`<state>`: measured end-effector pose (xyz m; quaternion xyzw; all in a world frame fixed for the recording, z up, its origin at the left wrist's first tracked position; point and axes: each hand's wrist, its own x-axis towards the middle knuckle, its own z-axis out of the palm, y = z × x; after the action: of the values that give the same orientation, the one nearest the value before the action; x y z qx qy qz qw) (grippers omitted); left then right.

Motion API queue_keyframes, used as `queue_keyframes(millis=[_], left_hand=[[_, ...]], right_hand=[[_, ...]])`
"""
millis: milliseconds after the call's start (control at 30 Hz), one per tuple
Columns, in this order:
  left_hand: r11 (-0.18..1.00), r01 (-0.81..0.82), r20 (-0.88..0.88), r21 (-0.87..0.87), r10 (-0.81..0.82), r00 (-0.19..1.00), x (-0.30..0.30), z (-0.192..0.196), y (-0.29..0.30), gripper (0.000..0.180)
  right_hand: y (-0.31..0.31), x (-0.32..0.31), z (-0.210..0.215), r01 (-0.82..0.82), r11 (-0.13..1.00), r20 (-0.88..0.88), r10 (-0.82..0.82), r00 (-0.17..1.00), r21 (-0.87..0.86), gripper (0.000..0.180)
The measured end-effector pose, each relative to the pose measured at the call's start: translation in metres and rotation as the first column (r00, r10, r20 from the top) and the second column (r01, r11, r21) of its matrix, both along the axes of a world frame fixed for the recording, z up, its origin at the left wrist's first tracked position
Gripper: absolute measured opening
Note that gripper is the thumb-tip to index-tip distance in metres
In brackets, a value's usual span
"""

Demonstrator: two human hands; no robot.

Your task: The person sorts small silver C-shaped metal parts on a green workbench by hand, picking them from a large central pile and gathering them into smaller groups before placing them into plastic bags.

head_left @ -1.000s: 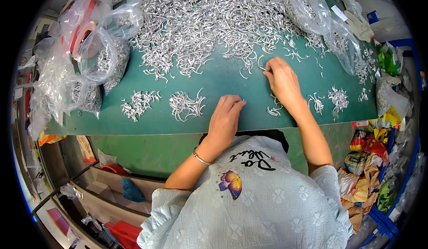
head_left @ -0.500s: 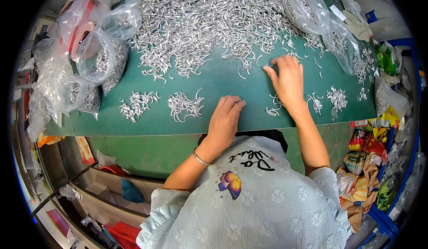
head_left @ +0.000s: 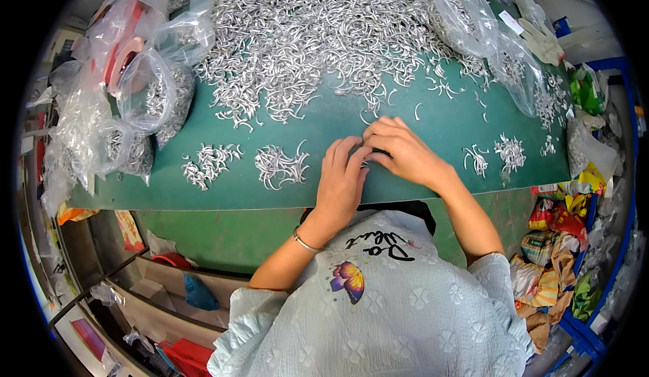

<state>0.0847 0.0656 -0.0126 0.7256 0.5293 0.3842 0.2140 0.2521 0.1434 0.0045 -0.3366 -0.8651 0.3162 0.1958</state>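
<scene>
Silvery curved metal hooks — small, clustered, between hands

Both hands gather metal hooks on green mat.

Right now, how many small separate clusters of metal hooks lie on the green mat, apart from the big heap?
4: two clusters left of the left hand, at and, and two right of the right hand, at and. The hands may hide more.

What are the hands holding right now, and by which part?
Cannot be told: left hand and right hand meet over small curved silver metal pieces on the green mat, fingers hiding any hold.
</scene>
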Motion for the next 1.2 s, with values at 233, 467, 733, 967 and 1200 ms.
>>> queue_keyframes(millis=[233,467,733,967,1200], left_hand=[[0.984,0.179,-0.175,0.007,-0.175,0.969,-0.007,-0.007,-0.003,0.033],[0.989,0.146,-0.06,0.007,-0.146,0.988,-0.007,-0.01,-0.004,0.028],[0.991,0.132,-0.042,0.021,-0.131,0.991,-0.006,-0.012,-0.005,0.027],[0.991,0.131,-0.03,0.011,-0.13,0.991,-0.005,-0.012,-0.004,0.028],[0.991,0.134,-0.028,0.005,-0.134,0.991,-0.006,-0.01,-0.003,0.028]], right_hand=[[0.051,-0.023,0.0,0.331,0.871,-0.046,-0.338,0.94,0.363,0.029],[0.057,-0.003,-0.03,0.321,0.869,-0.009,-0.343,0.939,0.378,0.023],[0.086,0.067,-0.005,0.548,0.65,-0.249,-0.734,0.631,-0.527,0.027],[0.078,0.045,-0.016,0.637,0.639,-0.012,-0.701,0.713,0.431,0.029],[0.07,-0.027,-0.021,0.36,0.8,0.057,-0.438,0.897,0.479,0.014]])
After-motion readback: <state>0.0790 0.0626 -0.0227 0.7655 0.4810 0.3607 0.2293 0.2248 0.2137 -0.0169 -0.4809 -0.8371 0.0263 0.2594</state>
